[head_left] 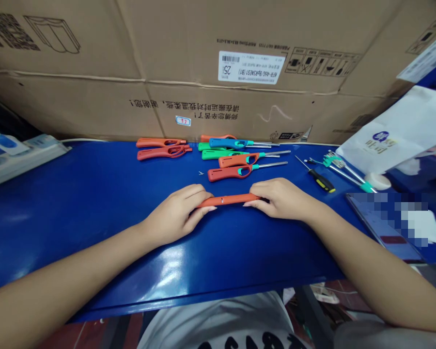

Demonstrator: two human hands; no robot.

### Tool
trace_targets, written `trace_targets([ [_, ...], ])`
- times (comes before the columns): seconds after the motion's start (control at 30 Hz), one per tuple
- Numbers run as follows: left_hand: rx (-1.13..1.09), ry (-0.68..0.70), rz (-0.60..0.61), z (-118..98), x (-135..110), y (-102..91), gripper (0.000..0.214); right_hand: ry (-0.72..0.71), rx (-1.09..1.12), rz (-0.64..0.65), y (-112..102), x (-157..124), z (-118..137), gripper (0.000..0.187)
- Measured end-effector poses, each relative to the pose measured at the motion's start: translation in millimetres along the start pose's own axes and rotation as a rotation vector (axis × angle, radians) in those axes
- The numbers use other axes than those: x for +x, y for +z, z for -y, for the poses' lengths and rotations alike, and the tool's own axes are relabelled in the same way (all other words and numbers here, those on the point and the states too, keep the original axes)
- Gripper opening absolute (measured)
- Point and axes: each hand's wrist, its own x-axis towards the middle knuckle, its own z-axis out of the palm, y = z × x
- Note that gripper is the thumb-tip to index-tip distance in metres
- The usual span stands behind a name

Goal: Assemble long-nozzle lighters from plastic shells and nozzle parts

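An orange lighter casing (pixel 229 199), seen edge-on, is held level above the blue table. My left hand (pixel 183 211) pinches its left end between thumb and fingers. My right hand (pixel 276 198) grips the other end the same way. Just beyond it lie several long-nosed lighters, among them a red lighter (pixel 227 173), an orange lighter (pixel 236 161) and a blue lighter (pixel 227 143), their metal tubes pointing right. To their left rest a red casing (pixel 160 153) and an orange casing (pixel 158 142) without tubes. Tiny screws (pixel 201 173) lie near my left hand.
A large cardboard box (pixel 189 58) stands along the back of the blue table (pixel 76 213). On the right are a black-and-yellow screwdriver (pixel 322 181), loose metal lighter tubes (pixel 343 172), a white bag (pixel 388 131) and a phone or tablet (pixel 370 218). A power strip (pixel 29 157) sits at left.
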Motion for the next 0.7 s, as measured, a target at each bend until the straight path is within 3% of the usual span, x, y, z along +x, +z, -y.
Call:
trace_targets([
  [0.1,-0.260,-0.250,-0.028,-10,3,2.1,0.027,0.037,0.025,-0.023,0,0,2,0.031],
  [0.13,-0.421,-0.408,-0.038,-14,3,2.7,0.036,0.036,0.051,-0.044,-1,0,3,0.030],
  [0.2,-0.824,-0.705,0.052,-22,4,3.5,0.049,-0.007,0.096,-0.077,0,0,7,0.035],
  [0.3,-1.156,-0.869,0.138,-28,5,3.2,0.046,-0.078,0.083,-0.073,1,2,15,0.046],
  [0.37,-1.141,-0.837,0.111,-29,4,2.4,0.040,-0.084,0.071,-0.054,3,2,18,0.045],
  [0.43,-0.970,-0.730,0.075,-28,3,1.5,0.042,-0.083,0.083,-0.040,4,2,19,0.040],
  [0.6,-0.274,-0.256,0.077,-24,-6,2.1,0.032,-0.107,0.134,-0.023,4,3,20,0.038],
  [0.7,-0.135,-0.097,0.136,-23,-11,4.5,0.031,-0.143,0.181,-0.011,5,4,25,0.037],
])
